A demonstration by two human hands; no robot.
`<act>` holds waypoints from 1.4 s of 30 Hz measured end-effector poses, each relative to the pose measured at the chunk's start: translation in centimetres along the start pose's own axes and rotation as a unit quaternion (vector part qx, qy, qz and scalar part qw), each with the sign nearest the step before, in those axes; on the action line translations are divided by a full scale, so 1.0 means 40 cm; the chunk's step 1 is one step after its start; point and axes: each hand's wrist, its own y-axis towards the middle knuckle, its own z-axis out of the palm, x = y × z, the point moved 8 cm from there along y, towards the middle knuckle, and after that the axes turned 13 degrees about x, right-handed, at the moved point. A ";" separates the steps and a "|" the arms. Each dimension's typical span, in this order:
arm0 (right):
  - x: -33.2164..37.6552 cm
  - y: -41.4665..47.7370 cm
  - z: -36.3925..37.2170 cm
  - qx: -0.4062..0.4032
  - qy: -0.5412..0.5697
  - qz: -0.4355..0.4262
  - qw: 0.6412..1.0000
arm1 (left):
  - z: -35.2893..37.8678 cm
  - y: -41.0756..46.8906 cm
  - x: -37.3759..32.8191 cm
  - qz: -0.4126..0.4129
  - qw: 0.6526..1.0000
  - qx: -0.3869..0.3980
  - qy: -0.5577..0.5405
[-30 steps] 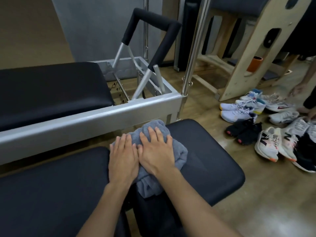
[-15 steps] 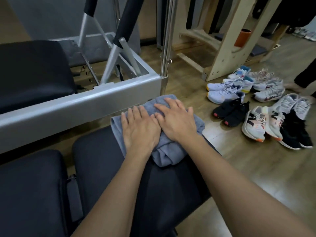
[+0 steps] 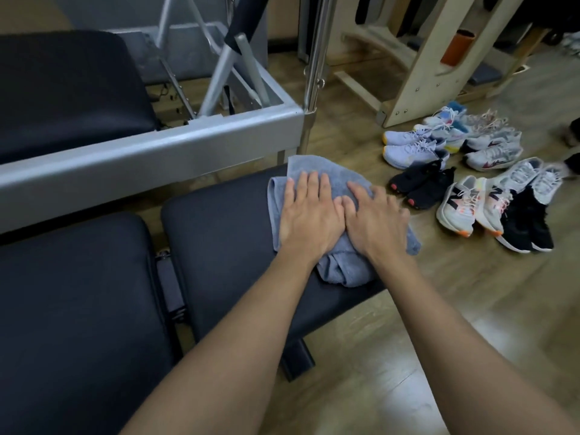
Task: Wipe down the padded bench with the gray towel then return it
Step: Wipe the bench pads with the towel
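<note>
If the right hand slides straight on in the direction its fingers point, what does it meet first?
The right hand likely runs off the gray towel and the padded bench edge first. Beyond lie black shoes on the floor, lower down; depth is unclear.

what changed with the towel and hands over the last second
Both hands, left hand and right hand, slid the gray towel along the padded bench to its far right end, where it now overhangs the edge. Unchanged: both palms pressed flat on the towel, side by side.
</note>
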 end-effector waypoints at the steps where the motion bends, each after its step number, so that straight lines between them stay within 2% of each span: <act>1: -0.008 -0.025 0.002 -0.004 -0.005 0.001 1.000 | 0.008 -0.025 -0.010 -0.001 1.000 0.000 -0.004; 6: -0.019 -0.123 0.014 -0.031 -0.019 0.002 0.999 | 0.038 -0.123 -0.026 0.007 0.999 0.024 -0.024; 11: 0.028 -0.253 0.041 -0.064 -0.007 -0.008 0.998 | 0.031 -0.252 0.008 0.034 0.999 0.011 -0.021; 14: 0.124 -0.325 0.072 -0.059 -0.009 -0.023 0.998 | 0.028 -0.332 0.093 0.026 1.000 0.004 -0.013; 18: 0.301 -0.349 0.105 -0.036 -0.033 -0.070 0.996 | -0.018 -0.407 0.262 -0.035 0.997 -0.061 -0.004; 21: 0.437 -0.338 0.120 -0.038 -0.041 -0.126 0.991 | -0.043 -0.429 0.376 -0.068 0.997 -0.027 -0.038; 23: 0.495 -0.319 0.127 -0.029 -0.036 -0.151 0.987 | -0.062 -0.424 0.423 -0.087 0.995 -0.016 -0.042; 27: 0.524 -0.249 0.130 -0.017 -0.025 -0.187 0.982 | -0.076 -0.370 0.447 -0.105 0.993 -0.048 -0.036; 34: 0.586 -0.036 0.111 -0.001 -0.031 -0.238 0.971 | -0.103 -0.184 0.522 -0.193 0.976 -0.061 -0.079; 38: 0.615 0.049 0.115 -0.006 -0.044 -0.234 0.971 | -0.116 -0.108 0.563 -0.198 0.975 -0.066 -0.073; 42: 0.587 0.022 0.108 -0.028 -0.019 -0.223 0.974 | -0.132 -0.115 0.538 -0.164 0.982 -0.083 -0.039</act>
